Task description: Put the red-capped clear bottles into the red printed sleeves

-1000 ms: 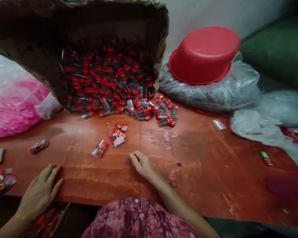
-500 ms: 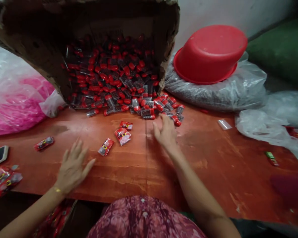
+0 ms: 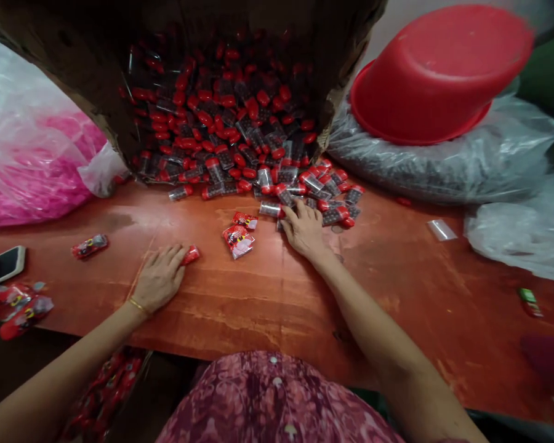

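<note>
Scratched orange-red wooden worktop [image 3: 397,295]. Far edge: tipped cardboard box [image 3: 74,80] spilling red-capped clear tubes [image 3: 335,215] onto it. Middle, near tubes: red foil packets [image 3: 238,241]. Left edge: phone [image 3: 0,266]. Right side: clear plastic sleeve [image 3: 442,230], small green-and-red packet [image 3: 530,302].

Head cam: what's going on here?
A person is at a scuffed red-brown wooden table. Their right hand rests on a spill of red-capped clear plastic tubes, which spread from the mouth of a tipped cardboard box. Their left hand lies flat on the table, touching a small red packet. Two similar packets lie between the hands.
</note>
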A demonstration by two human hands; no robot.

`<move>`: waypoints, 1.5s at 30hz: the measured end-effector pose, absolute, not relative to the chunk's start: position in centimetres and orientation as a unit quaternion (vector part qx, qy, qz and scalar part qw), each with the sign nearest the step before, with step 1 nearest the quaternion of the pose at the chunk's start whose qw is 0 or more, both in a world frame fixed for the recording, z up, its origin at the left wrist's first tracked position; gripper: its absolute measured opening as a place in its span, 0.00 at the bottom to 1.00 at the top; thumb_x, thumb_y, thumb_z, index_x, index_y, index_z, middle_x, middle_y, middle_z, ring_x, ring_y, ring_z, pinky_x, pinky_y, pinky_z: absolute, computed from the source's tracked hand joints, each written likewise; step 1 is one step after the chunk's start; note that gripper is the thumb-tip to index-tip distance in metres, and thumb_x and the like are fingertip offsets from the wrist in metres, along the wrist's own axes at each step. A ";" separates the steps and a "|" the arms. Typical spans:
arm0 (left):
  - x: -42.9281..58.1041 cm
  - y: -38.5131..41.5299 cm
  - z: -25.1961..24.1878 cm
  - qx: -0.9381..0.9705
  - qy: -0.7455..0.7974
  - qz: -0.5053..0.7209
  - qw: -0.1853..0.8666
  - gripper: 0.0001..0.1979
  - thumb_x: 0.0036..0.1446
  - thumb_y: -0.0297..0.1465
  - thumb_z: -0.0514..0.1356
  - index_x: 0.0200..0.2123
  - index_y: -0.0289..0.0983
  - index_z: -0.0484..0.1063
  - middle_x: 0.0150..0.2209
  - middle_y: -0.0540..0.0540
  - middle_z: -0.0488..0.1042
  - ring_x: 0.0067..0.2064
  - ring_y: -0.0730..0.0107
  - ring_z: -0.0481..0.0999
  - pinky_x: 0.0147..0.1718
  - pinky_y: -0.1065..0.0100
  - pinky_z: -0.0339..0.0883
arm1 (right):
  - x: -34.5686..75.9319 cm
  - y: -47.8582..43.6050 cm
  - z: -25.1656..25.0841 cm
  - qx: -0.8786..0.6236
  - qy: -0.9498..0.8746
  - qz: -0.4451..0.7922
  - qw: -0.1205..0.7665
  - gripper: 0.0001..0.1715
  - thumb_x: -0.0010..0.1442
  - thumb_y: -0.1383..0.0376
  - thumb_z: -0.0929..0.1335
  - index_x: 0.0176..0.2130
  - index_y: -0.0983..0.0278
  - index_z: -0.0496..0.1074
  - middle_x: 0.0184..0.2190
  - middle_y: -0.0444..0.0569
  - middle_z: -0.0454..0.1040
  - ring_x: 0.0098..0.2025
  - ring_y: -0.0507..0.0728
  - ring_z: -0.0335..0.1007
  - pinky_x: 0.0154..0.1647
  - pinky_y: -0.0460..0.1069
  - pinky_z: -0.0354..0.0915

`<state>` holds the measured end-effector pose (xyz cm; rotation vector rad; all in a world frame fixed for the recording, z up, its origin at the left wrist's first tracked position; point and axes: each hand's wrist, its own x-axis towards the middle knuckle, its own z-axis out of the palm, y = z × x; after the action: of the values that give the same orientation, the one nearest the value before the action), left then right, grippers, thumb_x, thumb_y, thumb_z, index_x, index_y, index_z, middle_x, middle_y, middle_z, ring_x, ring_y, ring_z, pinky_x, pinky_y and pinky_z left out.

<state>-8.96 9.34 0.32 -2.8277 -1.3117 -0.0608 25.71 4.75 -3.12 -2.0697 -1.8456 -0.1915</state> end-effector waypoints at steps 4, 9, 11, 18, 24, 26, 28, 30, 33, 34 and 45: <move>-10.8 10.5 1.0 -0.881 -0.471 -0.020 0.048 0.25 0.56 0.31 0.44 0.55 0.30 0.63 0.53 0.33 0.69 0.57 0.49 0.64 0.54 0.50 0.55 | 25.8 0.4 -3.5 -0.691 -0.693 -0.068 0.195 0.19 0.63 0.59 0.59 0.48 0.61 0.70 0.56 0.56 0.63 0.54 0.62 0.59 0.54 0.59 0.51; -13.0 9.9 2.0 -0.870 -0.481 -0.048 0.095 0.26 0.52 0.34 0.48 0.55 0.37 0.61 0.55 0.41 0.68 0.60 0.46 0.59 0.57 0.44 0.48 | 26.2 -4.7 -3.0 -0.680 -0.691 -0.069 0.236 0.17 0.60 0.57 0.62 0.44 0.61 0.72 0.54 0.55 0.66 0.55 0.62 0.59 0.53 0.57 0.54; -13.1 9.3 2.7 -0.873 -0.473 -0.075 0.090 0.26 0.50 0.37 0.49 0.54 0.40 0.63 0.58 0.43 0.64 0.61 0.46 0.58 0.57 0.43 0.47 | 26.0 -6.4 -2.9 -0.712 -0.646 -0.073 0.264 0.16 0.60 0.58 0.62 0.43 0.62 0.73 0.47 0.55 0.71 0.50 0.61 0.64 0.49 0.56 0.57; -4.3 7.9 3.0 -0.901 -0.417 -0.106 -0.047 0.22 0.58 0.40 0.46 0.49 0.36 0.69 0.54 0.41 0.70 0.58 0.58 0.65 0.56 0.55 0.55 | 22.3 -7.2 -3.6 -0.772 -0.568 -0.061 0.278 0.18 0.62 0.59 0.60 0.43 0.65 0.71 0.33 0.54 0.74 0.36 0.58 0.67 0.36 0.50 0.60; 3.1 9.2 -0.3 -0.879 -0.442 -0.120 -0.134 0.20 0.59 0.39 0.49 0.51 0.41 0.69 0.58 0.42 0.64 0.60 0.53 0.60 0.56 0.50 0.55 | 21.2 -6.1 -4.4 -0.757 -0.578 -0.060 0.298 0.18 0.62 0.60 0.60 0.46 0.65 0.70 0.32 0.53 0.72 0.35 0.58 0.66 0.37 0.52 0.61; 3.3 9.1 -0.9 -0.869 -0.456 -0.126 -0.147 0.19 0.57 0.39 0.52 0.49 0.41 0.71 0.58 0.42 0.65 0.59 0.51 0.61 0.55 0.50 0.56 | 21.5 -6.1 -4.5 -0.749 -0.580 -0.056 0.314 0.17 0.62 0.61 0.60 0.46 0.65 0.70 0.33 0.53 0.72 0.35 0.58 0.67 0.37 0.51 0.62; 2.8 8.5 -1.2 -0.863 -0.463 -0.136 -0.149 0.19 0.56 0.40 0.53 0.48 0.42 0.72 0.58 0.43 0.65 0.59 0.50 0.61 0.55 0.49 0.57 | 21.7 -6.2 -4.6 -0.744 -0.584 -0.050 0.321 0.16 0.62 0.62 0.60 0.45 0.65 0.70 0.32 0.53 0.73 0.35 0.58 0.67 0.37 0.51 0.63; 2.4 7.8 -1.3 -0.857 -0.472 -0.147 -0.146 0.18 0.56 0.40 0.54 0.47 0.42 0.73 0.57 0.43 0.66 0.59 0.50 0.62 0.54 0.49 0.58 | 21.8 -6.2 -4.6 -0.742 -0.588 -0.044 0.319 0.16 0.62 0.62 0.60 0.46 0.65 0.70 0.33 0.53 0.73 0.35 0.58 0.67 0.37 0.51 0.63; 2.6 7.5 -1.3 -0.845 -0.489 -0.149 -0.156 0.15 0.56 0.38 0.55 0.43 0.43 0.76 0.55 0.44 0.69 0.57 0.52 0.65 0.53 0.50 0.59 | 21.9 -6.3 -4.6 -0.738 -0.593 -0.040 0.319 0.16 0.61 0.63 0.61 0.45 0.65 0.70 0.32 0.53 0.72 0.34 0.58 0.67 0.36 0.52 0.62; 2.8 7.7 -1.3 -0.843 -0.491 -0.146 -0.164 0.14 0.56 0.38 0.55 0.41 0.43 0.76 0.54 0.45 0.70 0.57 0.52 0.66 0.53 0.50 0.60 | 21.9 -6.3 -4.6 -0.737 -0.593 -0.044 0.321 0.15 0.61 0.63 0.61 0.44 0.65 0.70 0.32 0.53 0.73 0.34 0.58 0.67 0.36 0.52 0.62; 3.7 7.8 -1.7 -0.811 -0.522 -0.191 -0.185 0.16 0.59 0.35 0.52 0.47 0.40 0.72 0.54 0.44 0.69 0.58 0.54 0.64 0.55 0.50 0.55 | 16.0 0.1 -0.7 -0.768 -0.575 0.068 0.274 0.25 0.57 0.48 0.63 0.39 0.66 0.73 0.35 0.56 0.75 0.37 0.60 0.71 0.35 0.51 0.63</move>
<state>3.72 7.80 -1.73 -2.8983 -1.8646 -0.6809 15.99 0.14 -0.65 -2.0657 -1.5473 0.1830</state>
